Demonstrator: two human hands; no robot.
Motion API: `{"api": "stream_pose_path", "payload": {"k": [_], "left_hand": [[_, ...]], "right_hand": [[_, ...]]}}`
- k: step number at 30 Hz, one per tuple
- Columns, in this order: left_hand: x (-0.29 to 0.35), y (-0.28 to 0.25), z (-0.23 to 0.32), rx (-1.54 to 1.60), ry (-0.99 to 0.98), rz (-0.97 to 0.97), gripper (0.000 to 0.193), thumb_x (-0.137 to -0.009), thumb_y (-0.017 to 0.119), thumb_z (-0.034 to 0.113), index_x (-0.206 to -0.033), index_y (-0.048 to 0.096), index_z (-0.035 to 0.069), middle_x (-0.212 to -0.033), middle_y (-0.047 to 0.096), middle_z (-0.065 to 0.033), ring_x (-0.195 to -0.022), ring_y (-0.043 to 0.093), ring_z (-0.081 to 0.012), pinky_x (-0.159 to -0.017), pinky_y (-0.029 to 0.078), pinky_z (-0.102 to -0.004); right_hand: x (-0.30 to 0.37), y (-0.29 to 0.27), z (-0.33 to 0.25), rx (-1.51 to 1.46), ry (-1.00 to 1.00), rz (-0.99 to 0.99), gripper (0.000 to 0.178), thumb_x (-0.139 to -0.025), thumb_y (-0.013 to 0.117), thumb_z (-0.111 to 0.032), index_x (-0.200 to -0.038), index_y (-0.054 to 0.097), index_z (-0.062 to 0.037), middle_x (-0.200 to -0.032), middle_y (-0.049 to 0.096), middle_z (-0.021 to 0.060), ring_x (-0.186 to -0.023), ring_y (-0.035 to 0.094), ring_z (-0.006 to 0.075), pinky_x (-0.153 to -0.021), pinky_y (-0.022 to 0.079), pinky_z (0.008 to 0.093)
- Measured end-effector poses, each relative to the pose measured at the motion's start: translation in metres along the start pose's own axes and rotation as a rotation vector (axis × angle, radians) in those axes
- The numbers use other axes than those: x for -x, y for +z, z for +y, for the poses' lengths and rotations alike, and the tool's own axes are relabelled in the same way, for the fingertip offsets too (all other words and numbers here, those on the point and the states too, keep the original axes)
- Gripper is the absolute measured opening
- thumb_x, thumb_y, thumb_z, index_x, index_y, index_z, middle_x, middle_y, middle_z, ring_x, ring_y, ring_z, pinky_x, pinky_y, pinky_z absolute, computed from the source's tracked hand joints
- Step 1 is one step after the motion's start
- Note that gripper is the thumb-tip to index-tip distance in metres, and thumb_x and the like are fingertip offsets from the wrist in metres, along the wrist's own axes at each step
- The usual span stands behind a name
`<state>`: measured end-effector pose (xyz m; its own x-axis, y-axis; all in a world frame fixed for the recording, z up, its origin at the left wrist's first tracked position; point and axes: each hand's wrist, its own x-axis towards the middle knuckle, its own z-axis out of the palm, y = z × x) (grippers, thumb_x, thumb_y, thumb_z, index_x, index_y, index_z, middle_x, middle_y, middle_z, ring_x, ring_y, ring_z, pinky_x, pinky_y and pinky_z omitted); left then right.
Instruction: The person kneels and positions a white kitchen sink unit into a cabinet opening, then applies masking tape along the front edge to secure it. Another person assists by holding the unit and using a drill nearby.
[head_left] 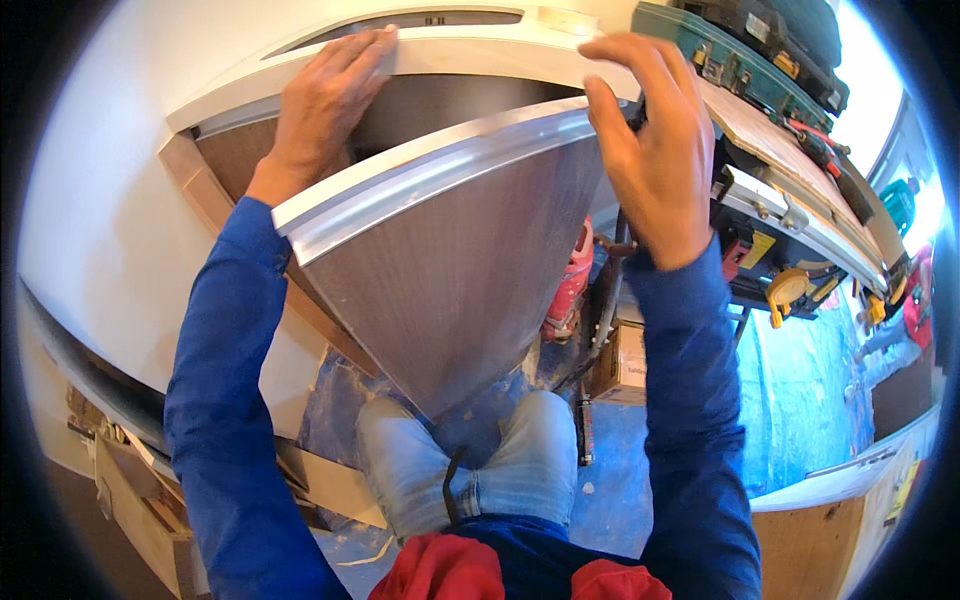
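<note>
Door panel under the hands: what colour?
Grey-brown door panel, silver metal top edge; head view.
</note>
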<state>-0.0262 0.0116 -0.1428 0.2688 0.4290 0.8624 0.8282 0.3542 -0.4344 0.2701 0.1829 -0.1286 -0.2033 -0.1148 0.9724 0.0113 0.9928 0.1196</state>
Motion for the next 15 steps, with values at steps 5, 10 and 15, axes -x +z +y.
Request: {"api": "stream_pose_path", "payload": {"k": [5, 10, 15], "left_hand": [[-0.006, 0.002, -0.002, -0.031, 0.05, 0.056, 0.049, -0.09, 0.072, 0.017, -0.138, 0.063, 0.012, -0.129, 0.069, -0.007, -0.117, 0.067, -0.0267, -0.099, 0.057, -0.0379], [-0.006, 0.004, -0.006, -0.061, 0.033, 0.038, 0.055, -0.087, 0.078, 0.018, -0.139, 0.062, 0.015, -0.128, 0.07, -0.0059, -0.115, 0.068, -0.0261, -0.097, 0.059, -0.0369], [-0.005, 0.007, -0.006, -0.033, 0.034, 0.089, 0.048, -0.088, 0.076, 0.017, -0.135, 0.065, 0.013, -0.125, 0.071, -0.0061, -0.113, 0.069, -0.0253, -0.094, 0.059, -0.0374]], "right_hand": [[-0.063, 0.025, 0.006, 0.006, -0.253, -0.42, 0.034, -0.09, 0.072, -0.016, -0.115, 0.063, 0.0061, -0.111, 0.067, 0.0216, -0.1, 0.068, 0.0338, -0.09, 0.057, 0.0451], [-0.08, 0.073, 0.008, 0.012, -0.249, -0.647, 0.05, -0.085, 0.082, -0.014, -0.126, 0.054, -0.0077, -0.125, 0.064, 0.0141, -0.121, 0.06, 0.0379, -0.101, 0.05, 0.0446], [-0.074, 0.09, 0.026, 0.137, -0.266, -0.711, 0.07, -0.081, 0.086, -0.02, -0.141, 0.053, -0.0037, -0.132, 0.064, 0.0197, -0.126, 0.058, 0.0379, -0.107, 0.048, 0.0451]]}}
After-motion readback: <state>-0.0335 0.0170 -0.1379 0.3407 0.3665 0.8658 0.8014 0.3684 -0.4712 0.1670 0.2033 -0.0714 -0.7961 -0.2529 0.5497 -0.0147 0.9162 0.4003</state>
